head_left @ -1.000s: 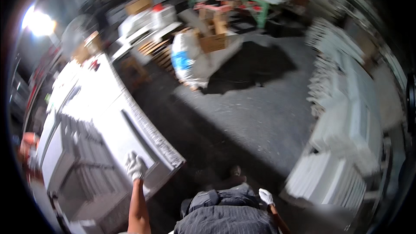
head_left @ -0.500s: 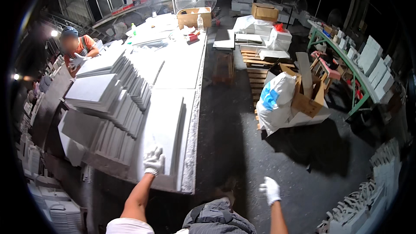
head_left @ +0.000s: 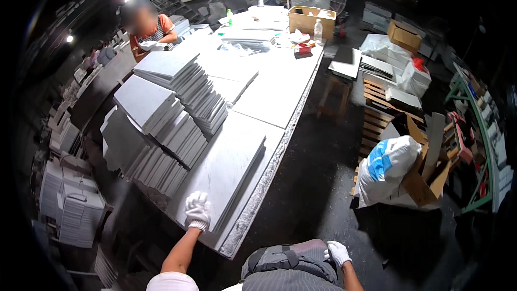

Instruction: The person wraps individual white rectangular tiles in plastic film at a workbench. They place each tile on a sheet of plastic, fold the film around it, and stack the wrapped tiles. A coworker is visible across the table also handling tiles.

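My left hand (head_left: 197,210), in a white knit glove, lies with its fingers stretched on the near end of a flat white slab (head_left: 229,156). That slab rests on the large white worktable (head_left: 269,99), close to its rough right edge. Tall stacks of white tiles (head_left: 145,99) stand just left of the slab, some leaning on each other. My right hand (head_left: 338,252), gloved the same way, hangs beside my grey apron (head_left: 288,269) at the lower edge. Nothing shows in it, and its fingers look loosely bent and apart.
A co-worker (head_left: 148,29) stands beyond the tile stacks at the left. On the far table end are a cardboard box (head_left: 311,20), a bottle (head_left: 318,31) and a red container (head_left: 302,49). A white sack (head_left: 388,167) and opened cartons (head_left: 425,183) occupy the right floor.
The view has turned left, so the table and stacks appear further right. My right hand has drawn in toward the apron. My left hand stays on the slab.
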### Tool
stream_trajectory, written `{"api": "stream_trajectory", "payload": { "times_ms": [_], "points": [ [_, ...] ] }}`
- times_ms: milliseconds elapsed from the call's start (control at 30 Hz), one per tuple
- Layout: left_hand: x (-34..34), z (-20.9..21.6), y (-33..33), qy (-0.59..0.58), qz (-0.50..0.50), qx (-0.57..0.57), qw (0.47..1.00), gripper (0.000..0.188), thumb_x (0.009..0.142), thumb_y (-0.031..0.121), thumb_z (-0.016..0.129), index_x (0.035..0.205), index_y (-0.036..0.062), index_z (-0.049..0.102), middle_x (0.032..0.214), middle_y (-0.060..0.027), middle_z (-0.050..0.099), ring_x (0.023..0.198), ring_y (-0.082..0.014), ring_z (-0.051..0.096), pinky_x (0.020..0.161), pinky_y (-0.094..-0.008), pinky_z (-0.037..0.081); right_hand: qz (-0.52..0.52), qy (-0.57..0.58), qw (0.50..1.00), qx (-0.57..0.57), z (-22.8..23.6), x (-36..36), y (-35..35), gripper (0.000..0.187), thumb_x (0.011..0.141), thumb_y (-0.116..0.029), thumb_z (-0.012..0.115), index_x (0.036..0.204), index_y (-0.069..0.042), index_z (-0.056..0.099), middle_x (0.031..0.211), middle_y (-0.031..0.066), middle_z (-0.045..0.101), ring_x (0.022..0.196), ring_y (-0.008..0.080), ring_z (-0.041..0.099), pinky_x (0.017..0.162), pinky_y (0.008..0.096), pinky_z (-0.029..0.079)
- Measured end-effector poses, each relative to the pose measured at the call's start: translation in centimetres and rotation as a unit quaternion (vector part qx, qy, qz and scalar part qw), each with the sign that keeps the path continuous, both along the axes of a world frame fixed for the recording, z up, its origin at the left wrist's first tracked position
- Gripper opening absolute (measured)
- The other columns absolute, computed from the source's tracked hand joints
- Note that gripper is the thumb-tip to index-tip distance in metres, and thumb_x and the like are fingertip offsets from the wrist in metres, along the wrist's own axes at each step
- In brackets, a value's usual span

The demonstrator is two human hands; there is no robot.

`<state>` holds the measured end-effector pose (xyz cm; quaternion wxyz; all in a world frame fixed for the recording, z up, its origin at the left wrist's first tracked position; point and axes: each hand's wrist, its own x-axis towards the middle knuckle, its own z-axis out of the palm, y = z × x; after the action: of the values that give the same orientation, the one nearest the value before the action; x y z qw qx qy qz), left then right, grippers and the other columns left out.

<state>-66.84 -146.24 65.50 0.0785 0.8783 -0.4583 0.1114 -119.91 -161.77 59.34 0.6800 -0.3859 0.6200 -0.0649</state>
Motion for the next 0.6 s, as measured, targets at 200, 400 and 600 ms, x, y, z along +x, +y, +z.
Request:
{"api": "stream_trajectory", "payload": {
  "times_ms": [200, 400, 600],
  "points": [
    [-3.0, -1.7, -1.7, 0.0, 0.345, -0.084, 0.935, 0.04, 0.086, 0.03, 0.062, 0.121, 0.0114, 0.052, 0.131, -0.0152, 0.044, 0.117, -0.0361, 0.046, 0.097, -0.0478, 0.042, 0.076, -0.024, 0.996, -0.028, -3.2, 0.7, -11.9, 0.033, 0.099, -0.019, 0.052, 0.127, -0.002, 0.058, 0.083, 0.0131, 0.069, 0.063, 0.0199, 0.066, 0.056, 0.0326, 0.055],
    [-3.4, -2.7, -3.9, 0.027, 0.588, -0.185, 0.787, 0.038, 0.085, 0.029, 0.061, 0.114, 0.0065, 0.051, 0.122, -0.0226, 0.045, 0.104, -0.0401, 0.054, 0.082, -0.0507, 0.048, 0.24, -0.069, 0.959, -0.133, 0.1, 9.7, -27.1, 0.032, 0.098, -0.019, 0.054, 0.125, -0.003, 0.06, 0.081, 0.0088, 0.069, 0.06, 0.0132, 0.059, 0.053, 0.0266, 0.048],
    [-2.9, 0.2, -7.6, 0.146, 0.685, -0.152, 0.697, 0.042, 0.084, 0.033, 0.056, 0.115, 0.0055, 0.058, 0.121, -0.0238, 0.057, 0.11, -0.0401, 0.057, 0.089, -0.0497, 0.048, 0.391, -0.128, 0.86, -0.302, 0.9, 21.7, -37.5, 0.04, 0.094, -0.024, 0.059, 0.128, -0.004, 0.059, 0.103, 0.0113, 0.07, 0.086, 0.0197, 0.067, 0.077, 0.0308, 0.054]
  ]
}}
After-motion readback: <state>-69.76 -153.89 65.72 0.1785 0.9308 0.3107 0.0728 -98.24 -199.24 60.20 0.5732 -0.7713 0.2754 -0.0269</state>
